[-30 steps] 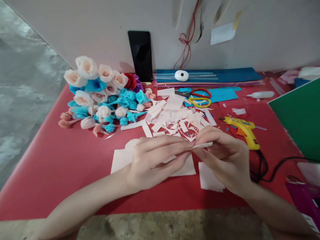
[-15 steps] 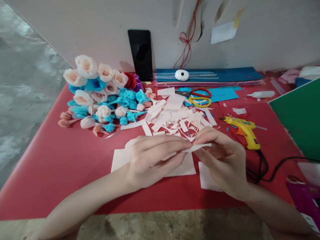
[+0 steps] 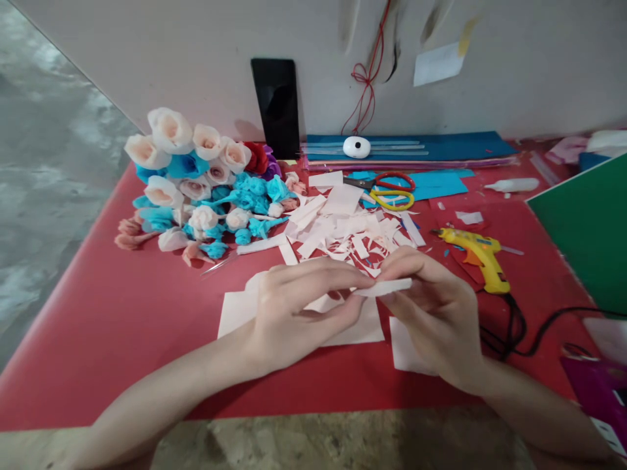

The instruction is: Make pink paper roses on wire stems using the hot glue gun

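A small white paper piece (image 3: 385, 288) is pinched between both hands, above the front middle of the red table. My left hand (image 3: 304, 307) is closed on its left end with thumb and fingertips. At its right side, the thumb and forefinger of my right hand (image 3: 434, 307) grip the same piece. White paper sheets (image 3: 240, 313) lie flat beneath my left hand, partly covered by it. Another white sheet (image 3: 406, 349) sticks out from under my right hand. Just beyond the fingers spreads a heap of white paper scraps (image 3: 343, 225).
Paper flowers (image 3: 196, 189) crowd the back left. Scissors (image 3: 386, 189) with red and yellow handles rest behind the scraps. A yellow glue gun (image 3: 475, 254) with a black cord lies at right, near a green board (image 3: 588, 228). A black phone (image 3: 277, 108) leans on the wall.
The fingers have shifted slightly on the paper piece, which now shows a little more of its near face. Everything on the table stays in place.
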Tool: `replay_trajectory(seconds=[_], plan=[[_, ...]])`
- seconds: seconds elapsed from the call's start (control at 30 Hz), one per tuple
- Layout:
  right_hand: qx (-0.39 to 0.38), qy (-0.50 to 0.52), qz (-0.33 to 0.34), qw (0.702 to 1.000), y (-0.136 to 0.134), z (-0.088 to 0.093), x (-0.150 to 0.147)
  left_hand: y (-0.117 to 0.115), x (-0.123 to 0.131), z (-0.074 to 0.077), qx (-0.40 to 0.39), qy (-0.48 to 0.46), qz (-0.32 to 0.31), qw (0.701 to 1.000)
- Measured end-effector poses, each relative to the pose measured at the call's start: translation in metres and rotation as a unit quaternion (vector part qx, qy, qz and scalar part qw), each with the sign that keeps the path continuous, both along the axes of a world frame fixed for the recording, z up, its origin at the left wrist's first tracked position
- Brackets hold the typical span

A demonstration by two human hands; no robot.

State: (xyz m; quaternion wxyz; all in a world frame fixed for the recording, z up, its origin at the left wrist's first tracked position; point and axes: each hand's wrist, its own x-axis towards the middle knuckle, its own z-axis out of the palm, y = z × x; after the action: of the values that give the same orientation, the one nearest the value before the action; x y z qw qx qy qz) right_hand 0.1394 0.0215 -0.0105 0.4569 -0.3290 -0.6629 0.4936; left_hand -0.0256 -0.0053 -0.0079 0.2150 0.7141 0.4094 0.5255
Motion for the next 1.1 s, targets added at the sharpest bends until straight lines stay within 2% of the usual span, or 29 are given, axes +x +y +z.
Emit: replay_trajectory(seconds=[0.2, 0.4, 1.1], plan=[[0.034, 0.013, 0.026, 0.999, 0.004, 0.004, 0.002, -0.002, 0.003, 0.006, -0.174, -0.12, -0.045, 0.976], [0.056, 0.013, 0.028, 0.998, 0.006, 0.005, 0.005, -0.003, 0.003, 0.012, -0.265, -0.158, -0.051, 0.95], [0.046, 0.008, 0.018, 0.999, 0.006, 0.007, 0.004, 0.0, 0.006, 0.01, -0.244, -0.17, -0.066, 0.952]])
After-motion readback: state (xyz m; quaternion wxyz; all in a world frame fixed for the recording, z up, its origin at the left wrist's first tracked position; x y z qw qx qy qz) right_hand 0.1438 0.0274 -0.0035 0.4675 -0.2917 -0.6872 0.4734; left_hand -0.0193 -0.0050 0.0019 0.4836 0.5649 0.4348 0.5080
